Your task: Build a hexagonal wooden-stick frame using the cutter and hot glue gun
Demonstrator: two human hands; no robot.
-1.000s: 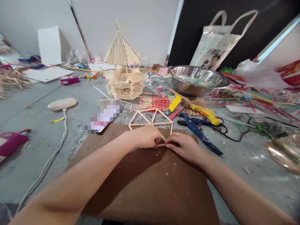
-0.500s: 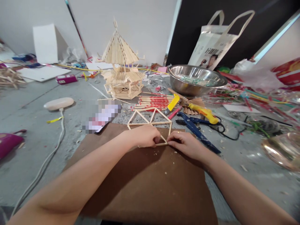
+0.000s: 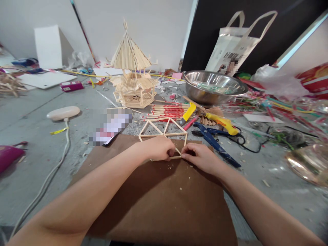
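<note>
- The grey floor (image 3: 30, 136) lies under everything, littered with scraps.
- A brown sheet (image 3: 164, 208) lies in front of the person.
- A white bag (image 3: 220, 46) with two handles leans beside the black panel (image 3: 202, 34), behind the metal bowl (image 3: 193, 87).
- The metal bowl sits on the floor, right of the stick tower (image 3: 132, 61), which stands upright with a pointed roof.
- The stick frame (image 3: 164, 135), made of joined triangles, lies partly on the near end of the tower's side of the sheet, partly beyond its far edge.
- The left hand (image 3: 161, 148) is curled closed over the frame, gripping its near part.
- The right hand (image 3: 198, 155) pinches the frame's near right corner between thumb and fingers.
- Red-marked sticks (image 3: 170, 111) lie in a row beyond the frame.
- Blue pliers (image 3: 214, 141) rest right of the frame.
- A phone (image 3: 112, 129) lies at the sheet's far left corner.
- A yellow knife (image 3: 189, 112) lies just beyond the frame.
</note>
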